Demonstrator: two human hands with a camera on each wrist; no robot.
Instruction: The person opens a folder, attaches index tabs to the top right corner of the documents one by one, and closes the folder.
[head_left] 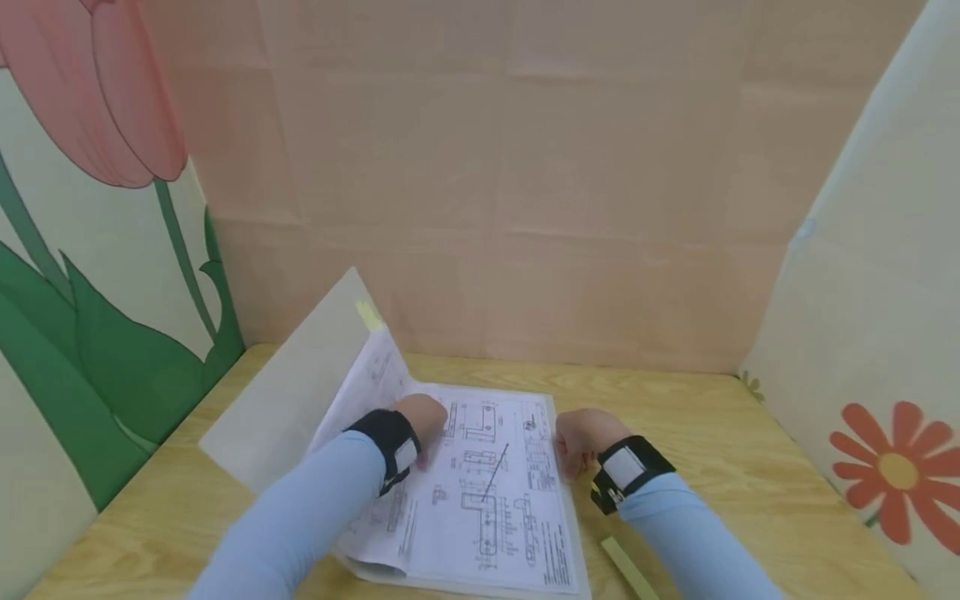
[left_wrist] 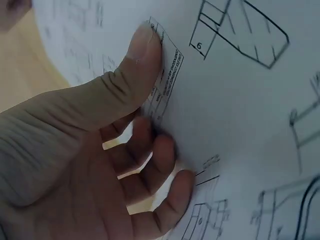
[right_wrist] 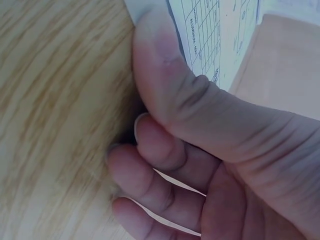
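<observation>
A folder of technical drawings [head_left: 487, 492] lies open on the wooden table [head_left: 712, 433]. My left hand [head_left: 423, 417] pinches a raised sheet [left_wrist: 240, 110] near its title block. The thumb [left_wrist: 142, 55] lies on the printed face and the fingers [left_wrist: 160, 160] are behind it. The right hand [head_left: 581, 442] sits at the folder's right edge. Its thumb [right_wrist: 160, 55] presses on the corner of the top sheet [right_wrist: 210, 25], and the other fingers [right_wrist: 145, 170] are curled beside it against the table [right_wrist: 55, 110].
The folder's pale cover [head_left: 292, 400] stands tilted up at the left with a yellow tab [head_left: 368, 315] on it. A yellow-green strip [head_left: 628, 568] lies on the table near my right forearm. Painted panels wall in the table at left, back and right.
</observation>
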